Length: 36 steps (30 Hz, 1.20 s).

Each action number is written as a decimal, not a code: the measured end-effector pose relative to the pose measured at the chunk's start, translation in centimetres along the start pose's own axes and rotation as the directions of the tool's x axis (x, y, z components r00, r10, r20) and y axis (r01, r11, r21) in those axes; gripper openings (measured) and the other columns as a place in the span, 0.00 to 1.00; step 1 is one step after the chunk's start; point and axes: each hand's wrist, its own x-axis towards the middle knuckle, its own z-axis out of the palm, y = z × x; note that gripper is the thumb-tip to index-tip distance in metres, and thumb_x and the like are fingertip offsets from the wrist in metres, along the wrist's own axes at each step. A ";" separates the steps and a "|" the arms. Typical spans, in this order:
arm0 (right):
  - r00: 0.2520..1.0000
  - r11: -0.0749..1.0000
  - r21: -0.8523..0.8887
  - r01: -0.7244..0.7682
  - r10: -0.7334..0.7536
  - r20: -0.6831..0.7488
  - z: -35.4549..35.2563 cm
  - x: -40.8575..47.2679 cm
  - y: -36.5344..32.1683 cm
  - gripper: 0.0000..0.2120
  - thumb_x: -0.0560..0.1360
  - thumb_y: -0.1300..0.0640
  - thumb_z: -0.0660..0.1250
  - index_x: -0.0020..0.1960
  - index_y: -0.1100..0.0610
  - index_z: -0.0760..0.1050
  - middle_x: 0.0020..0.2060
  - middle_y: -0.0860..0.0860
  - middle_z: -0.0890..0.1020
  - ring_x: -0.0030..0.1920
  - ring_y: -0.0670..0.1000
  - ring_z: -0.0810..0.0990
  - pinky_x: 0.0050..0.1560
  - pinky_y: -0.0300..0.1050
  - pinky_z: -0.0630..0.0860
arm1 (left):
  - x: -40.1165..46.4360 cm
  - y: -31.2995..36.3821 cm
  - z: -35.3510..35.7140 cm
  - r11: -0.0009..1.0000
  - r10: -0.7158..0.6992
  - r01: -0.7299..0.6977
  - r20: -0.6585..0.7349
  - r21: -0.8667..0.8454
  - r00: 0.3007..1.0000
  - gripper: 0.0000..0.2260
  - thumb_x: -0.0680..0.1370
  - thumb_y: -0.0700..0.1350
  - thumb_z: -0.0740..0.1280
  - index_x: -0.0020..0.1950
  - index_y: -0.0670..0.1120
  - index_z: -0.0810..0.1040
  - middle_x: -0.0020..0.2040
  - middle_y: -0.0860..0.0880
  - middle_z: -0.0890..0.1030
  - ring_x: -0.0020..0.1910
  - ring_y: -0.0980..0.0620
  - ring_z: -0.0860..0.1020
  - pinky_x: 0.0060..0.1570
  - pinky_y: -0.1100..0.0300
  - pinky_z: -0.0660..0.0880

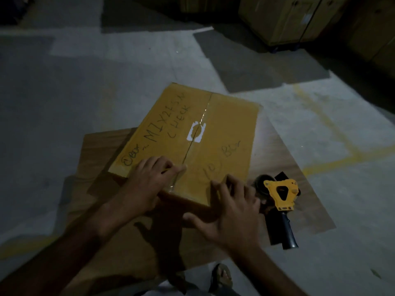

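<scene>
The grey concrete floor (64,92) carries a flat brown cardboard sheet (102,150), and on this sheet, from its middle toward its far edge, lies the closed yellow-brown cardboard box (224,129) with black handwriting on the top. At the left, the left hand (149,180) rests on the near left part of the box top. Its fingers are nearly straight and close together, and they press flat on the cardboard with the tips at the middle seam, holding nothing. A strip of clear shiny tape (203,116) runs along this seam from the far edge to the near edge of the box, and a small white torn label (196,132) sits across it near the middle of the top. More to the right, the right hand (230,212) is at the near right corner of the box. Its fingers are spread wide, the fingertips touch the top close to the near edge, and the thumb lies against the front wall. Just beside this hand, near the right edge of the sheet, lies a yellow tape dispenser with a dark handle (282,195), not touched by either hand.
</scene>
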 end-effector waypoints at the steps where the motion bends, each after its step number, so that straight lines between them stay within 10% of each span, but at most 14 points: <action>1: 0.998 0.998 0.043 0.050 -0.049 -0.025 0.4 -0.8 -1.3 0.45 0.65 0.14 0.58 0.70 0.44 0.74 0.71 0.53 0.70 0.68 0.59 0.68 0.62 0.59 0.72 | -0.7 -1.0 -0.3 0.999 -0.033 0.034 0.038 -0.032 0.999 0.51 0.67 0.50 0.81 0.83 0.62 0.54 0.74 0.54 0.60 0.72 0.51 0.62 0.72 0.53 0.61; 6: 0.926 0.883 0.309 0.354 -0.376 0.014 0.6 1.1 -5.6 0.18 0.81 0.35 0.60 0.62 0.46 0.76 0.59 0.45 0.74 0.56 0.48 0.72 0.50 0.50 0.77 | -4.1 -3.4 -1.0 0.986 -0.067 0.096 0.195 -0.139 0.978 0.52 0.76 0.66 0.70 0.83 0.55 0.33 0.82 0.56 0.29 0.81 0.54 0.33 0.82 0.50 0.40; 11: 0.762 0.790 0.168 0.590 -0.613 0.206 1.7 9.9 -6.8 0.25 0.85 0.49 0.54 0.82 0.51 0.62 0.82 0.49 0.62 0.80 0.51 0.59 0.80 0.56 0.53 | -4.3 -1.2 -0.5 0.958 -0.168 0.214 0.232 -0.191 0.958 0.65 0.60 0.89 0.51 0.80 0.52 0.27 0.77 0.56 0.22 0.76 0.59 0.23 0.79 0.51 0.31; 16: 0.795 0.833 0.070 0.548 -0.546 0.264 2.5 15.8 -4.8 0.27 0.87 0.48 0.49 0.85 0.51 0.53 0.84 0.47 0.55 0.83 0.48 0.51 0.80 0.60 0.37 | -1.1 4.0 1.3 0.831 -0.473 0.472 0.073 -0.294 0.878 0.71 0.56 0.91 0.41 0.83 0.42 0.33 0.81 0.43 0.28 0.80 0.48 0.28 0.79 0.45 0.32; 23: 0.900 0.908 -0.149 0.391 -0.343 0.269 1.8 21.6 -1.6 0.33 0.85 0.37 0.43 0.85 0.52 0.48 0.84 0.51 0.51 0.84 0.53 0.49 0.79 0.68 0.35 | 0.9 5.0 1.6 0.878 -0.434 0.446 0.103 -0.177 0.895 0.74 0.53 0.91 0.47 0.80 0.42 0.27 0.77 0.39 0.22 0.78 0.42 0.24 0.77 0.38 0.31; 29: 0.976 0.974 -0.190 0.123 -0.084 0.203 0.1 25.7 0.6 0.60 0.62 0.12 0.38 0.84 0.47 0.49 0.83 0.61 0.49 0.83 0.61 0.45 0.76 0.68 0.31 | 1.3 6.1 1.6 0.892 -0.406 0.434 0.199 -0.128 0.892 0.77 0.54 0.87 0.60 0.77 0.38 0.23 0.75 0.36 0.21 0.77 0.37 0.24 0.78 0.38 0.32; 36: 0.976 0.999 0.012 -0.053 0.049 0.210 -0.8 24.1 1.0 0.52 0.63 0.13 0.58 0.76 0.45 0.61 0.64 0.60 0.73 0.65 0.64 0.74 0.69 0.62 0.71 | -1.9 -3.7 -0.9 0.951 -0.228 0.289 0.382 -0.112 0.896 0.77 0.51 0.84 0.67 0.80 0.49 0.25 0.75 0.50 0.20 0.75 0.49 0.23 0.74 0.50 0.28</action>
